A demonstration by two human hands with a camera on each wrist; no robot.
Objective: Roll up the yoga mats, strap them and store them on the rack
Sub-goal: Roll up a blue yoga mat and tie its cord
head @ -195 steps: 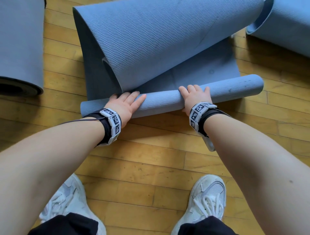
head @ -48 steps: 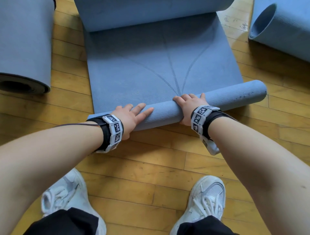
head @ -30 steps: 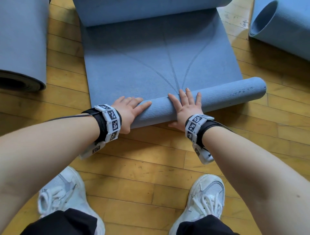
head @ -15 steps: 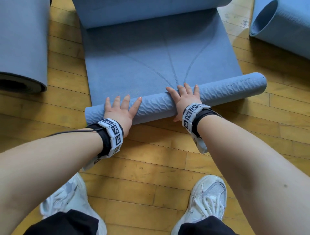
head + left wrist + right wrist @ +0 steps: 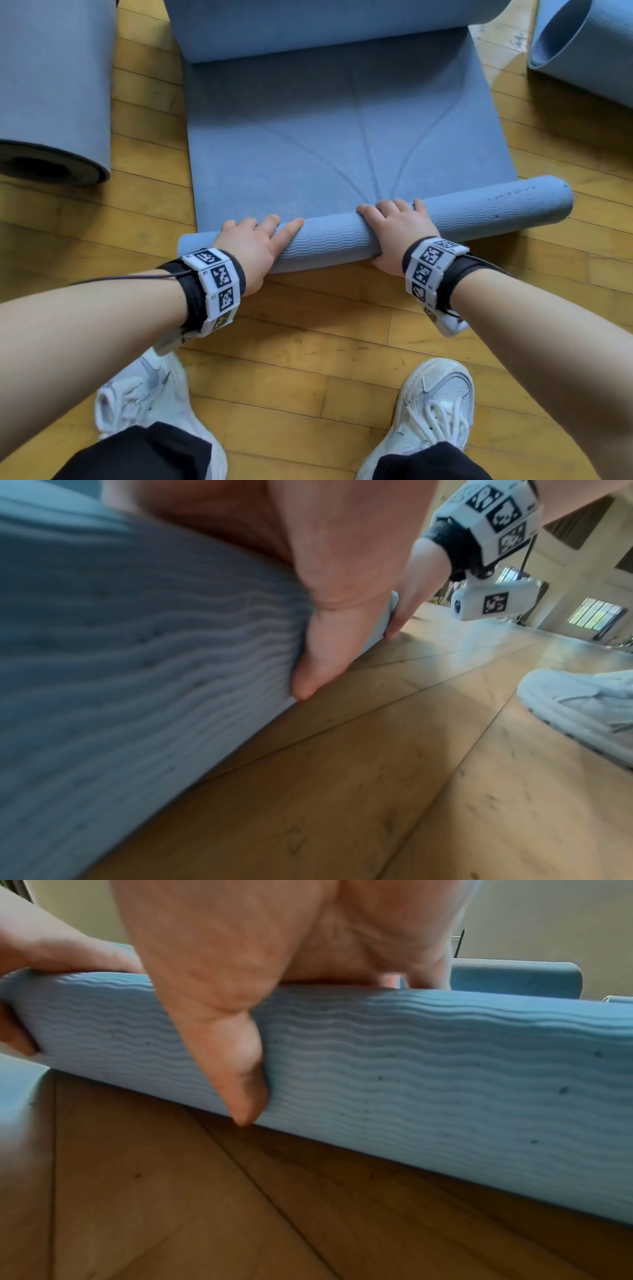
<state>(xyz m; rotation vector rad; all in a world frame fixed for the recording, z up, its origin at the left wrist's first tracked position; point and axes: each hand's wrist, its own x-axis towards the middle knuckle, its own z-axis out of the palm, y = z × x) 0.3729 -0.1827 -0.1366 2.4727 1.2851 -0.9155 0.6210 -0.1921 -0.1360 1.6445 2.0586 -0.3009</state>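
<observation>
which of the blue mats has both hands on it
The middle mat, partly unrolled on the floor; left hand and right hand grip its near roll. The side mats lie untouched.

No legible text; faint embossed mark on mat roll (image 5: pixel 479 209) unreadable.

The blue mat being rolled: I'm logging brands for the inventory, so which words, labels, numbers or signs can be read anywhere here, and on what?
Roll of the blue mat: a faint embossed mark near its right end, too small and faint to read.
Left wristband and right wristband: black-and-white square code markers, no letters or numbers.
Camera pod under the right wrist: one more code marker, no text.
Nothing else is legible.
</observation>
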